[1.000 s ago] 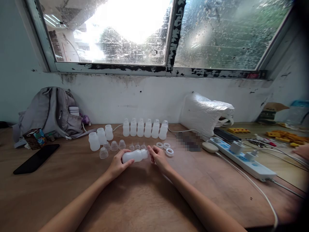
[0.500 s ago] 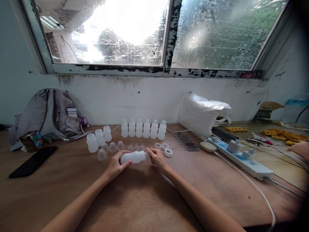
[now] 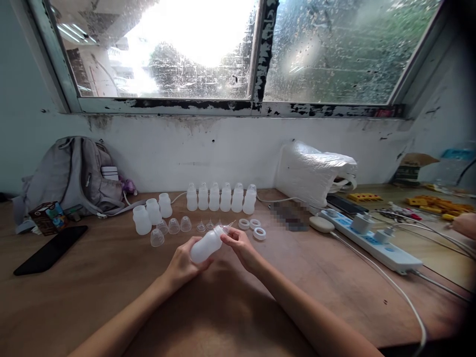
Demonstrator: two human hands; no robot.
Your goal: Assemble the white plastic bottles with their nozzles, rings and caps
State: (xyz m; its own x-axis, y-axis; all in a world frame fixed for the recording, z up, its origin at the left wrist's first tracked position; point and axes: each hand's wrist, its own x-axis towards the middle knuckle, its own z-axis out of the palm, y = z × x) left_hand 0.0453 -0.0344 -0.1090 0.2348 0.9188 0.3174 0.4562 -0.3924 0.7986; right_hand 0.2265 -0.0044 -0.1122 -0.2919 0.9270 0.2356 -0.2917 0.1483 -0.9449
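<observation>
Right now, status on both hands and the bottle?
Left fingers around the tilted bottle. Right fingers at its neck. White rings lie nearby, on the right.

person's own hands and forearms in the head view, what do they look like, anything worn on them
The left hand and right hand are ungloved, with no ring visible. The left forearm and right forearm taper toward wrists without watch or bracelet; no sleeve shows. Fingernails are too small to judge.
</observation>
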